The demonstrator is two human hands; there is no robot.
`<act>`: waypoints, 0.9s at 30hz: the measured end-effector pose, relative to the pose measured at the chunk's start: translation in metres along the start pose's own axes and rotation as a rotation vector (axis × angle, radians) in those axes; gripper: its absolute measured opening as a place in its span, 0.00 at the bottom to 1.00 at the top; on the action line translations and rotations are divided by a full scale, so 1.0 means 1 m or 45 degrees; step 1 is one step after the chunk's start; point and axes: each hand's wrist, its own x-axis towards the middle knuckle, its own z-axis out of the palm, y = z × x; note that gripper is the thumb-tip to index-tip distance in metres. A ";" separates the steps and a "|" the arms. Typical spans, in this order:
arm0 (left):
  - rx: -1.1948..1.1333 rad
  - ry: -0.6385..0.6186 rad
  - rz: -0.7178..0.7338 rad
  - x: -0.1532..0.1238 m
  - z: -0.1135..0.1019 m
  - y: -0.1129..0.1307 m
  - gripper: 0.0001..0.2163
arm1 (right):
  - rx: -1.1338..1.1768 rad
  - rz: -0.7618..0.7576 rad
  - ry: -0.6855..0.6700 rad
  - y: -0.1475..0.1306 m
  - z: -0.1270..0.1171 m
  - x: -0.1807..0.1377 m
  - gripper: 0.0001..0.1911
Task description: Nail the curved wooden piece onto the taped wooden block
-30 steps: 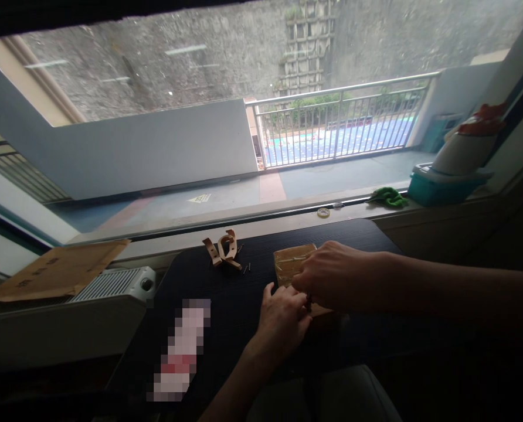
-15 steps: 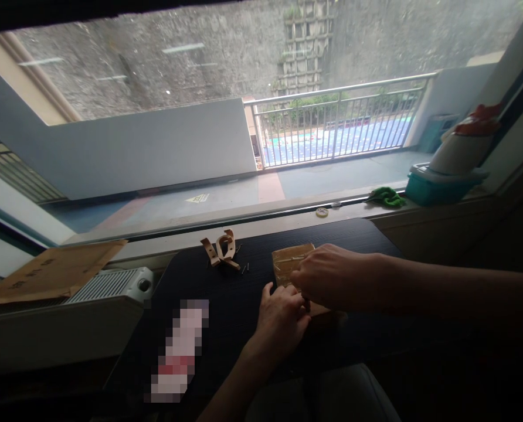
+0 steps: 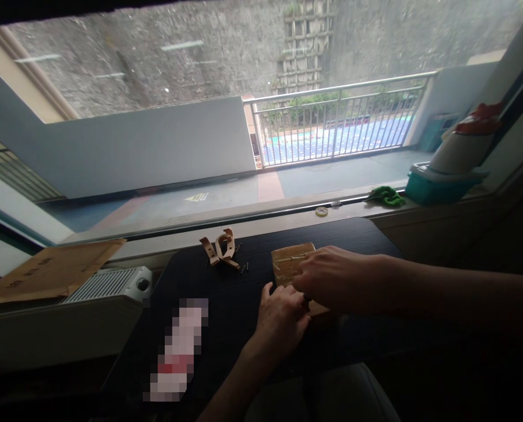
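Observation:
A tan box-like block [image 3: 285,258], with shiny tape-like streaks on it, lies on the dark table under both hands. My left hand [image 3: 283,313] is closed at the block's near left side, its thumb pointing up. Across the top, my right hand [image 3: 325,272] is curled with its fingers pressed together, close against the left fingers. A small dark bit shows between the two hands, too hidden to name. To the left stand curved wooden pieces with holes [image 3: 221,249], and thin metal screws [image 3: 244,268] lie beside them.
A blurred-out pinkish strip [image 3: 177,351] lies on the table [image 3: 230,316] at the left. On the windowsill are a tape roll [image 3: 322,211], a green cloth [image 3: 385,197] and a teal box [image 3: 441,184]. A radiator [image 3: 112,287] under brown cardboard [image 3: 54,269] stands left.
My right hand has shifted and turned very slightly over the block. The left hand and the wooden pieces stay in place.

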 end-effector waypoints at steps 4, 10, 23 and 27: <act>0.028 -0.032 0.003 0.000 -0.003 0.001 0.05 | -0.021 0.068 -0.049 -0.004 -0.003 0.001 0.04; 0.094 -0.026 0.077 -0.001 0.000 -0.004 0.08 | -0.081 -0.064 -0.026 -0.007 -0.008 0.000 0.02; 0.026 0.002 0.047 -0.002 -0.002 0.000 0.07 | -0.039 0.035 -0.006 0.001 -0.003 0.002 0.04; 0.029 0.018 0.023 -0.001 -0.001 -0.001 0.06 | -0.084 0.053 -0.008 -0.002 -0.015 -0.004 0.05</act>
